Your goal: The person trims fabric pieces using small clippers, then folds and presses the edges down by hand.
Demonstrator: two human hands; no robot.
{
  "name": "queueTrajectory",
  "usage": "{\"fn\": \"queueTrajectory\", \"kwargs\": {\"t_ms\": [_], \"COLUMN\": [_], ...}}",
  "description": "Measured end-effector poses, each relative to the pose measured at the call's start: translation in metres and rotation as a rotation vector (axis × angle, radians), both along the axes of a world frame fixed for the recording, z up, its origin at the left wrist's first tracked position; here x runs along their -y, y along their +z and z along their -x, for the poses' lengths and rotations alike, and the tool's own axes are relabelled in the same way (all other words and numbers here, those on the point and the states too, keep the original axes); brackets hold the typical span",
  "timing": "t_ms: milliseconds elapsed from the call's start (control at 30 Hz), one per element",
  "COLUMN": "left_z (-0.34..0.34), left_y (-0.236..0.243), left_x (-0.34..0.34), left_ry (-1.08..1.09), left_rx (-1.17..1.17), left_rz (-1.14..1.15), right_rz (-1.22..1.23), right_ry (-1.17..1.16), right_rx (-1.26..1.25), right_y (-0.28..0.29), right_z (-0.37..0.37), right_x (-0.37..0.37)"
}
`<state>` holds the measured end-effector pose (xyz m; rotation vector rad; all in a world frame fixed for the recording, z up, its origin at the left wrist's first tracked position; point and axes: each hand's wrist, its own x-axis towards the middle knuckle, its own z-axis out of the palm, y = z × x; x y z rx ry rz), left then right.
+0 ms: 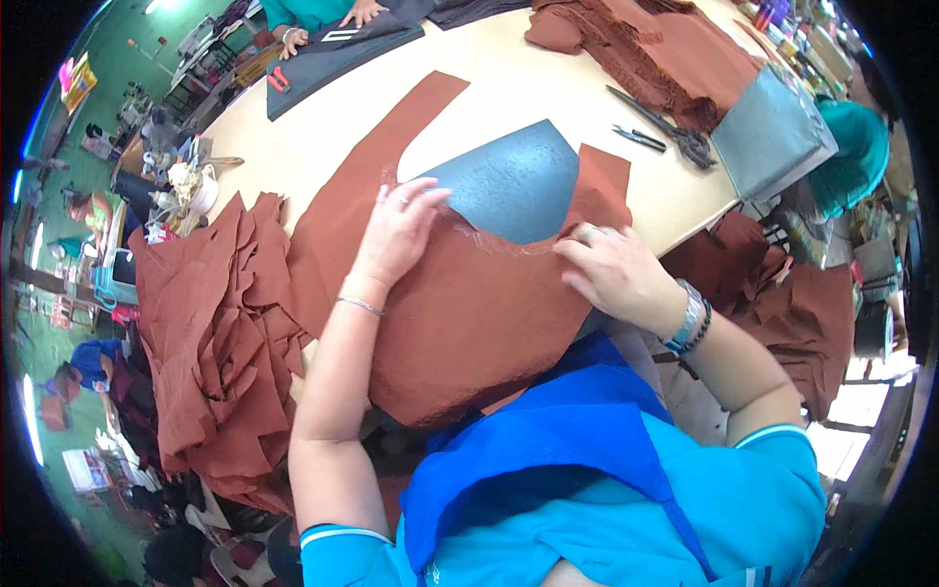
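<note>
A large rust-brown fabric piece (469,323) lies over a smooth blue-grey board (514,186) and hangs down over the table's near edge toward my lap. It has a curved cutout along its far side, with a strap-like strip at the left and a shorter one at the right. My left hand (399,230) holds the left end of that curved edge, fingers bent over it and thumb hidden. At the right end, my right hand (621,274) pinches the same edge between thumb and fingers. The board shows bare between my hands.
Crumpled rust-brown fabric (220,342) is heaped to my left, with more (655,54) at the far right. Scissors (650,122) and small thread snips (639,139) lie right of the board. A grey metal box (773,132) stands at the right edge. Across the table, another person's hands (293,41) work on dark fabric.
</note>
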<state>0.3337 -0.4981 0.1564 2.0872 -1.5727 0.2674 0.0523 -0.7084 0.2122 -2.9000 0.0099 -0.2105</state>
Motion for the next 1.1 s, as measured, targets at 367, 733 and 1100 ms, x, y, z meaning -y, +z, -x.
{"fn": "queueTrajectory", "kwargs": {"t_ms": [367, 733, 1100], "left_z": [0.054, 0.142, 0.113], "left_y": [0.052, 0.01, 0.001], "left_x": [-0.051, -0.002, 0.012], "left_ry": [0.211, -0.058, 0.442], "left_rx": [-0.192, -0.11, -0.146], "left_rz": [-0.628, -0.389, 0.042], "right_rz": [-0.054, -0.207, -0.265], "right_ry": [-0.138, 0.083, 0.257], "right_rx": [0.284, 0.384, 0.26], "right_y": [-0.008, -0.019, -0.049], "right_z": [-0.057, -0.104, -0.102], "right_x": [0.101, 0.039, 0.036]}}
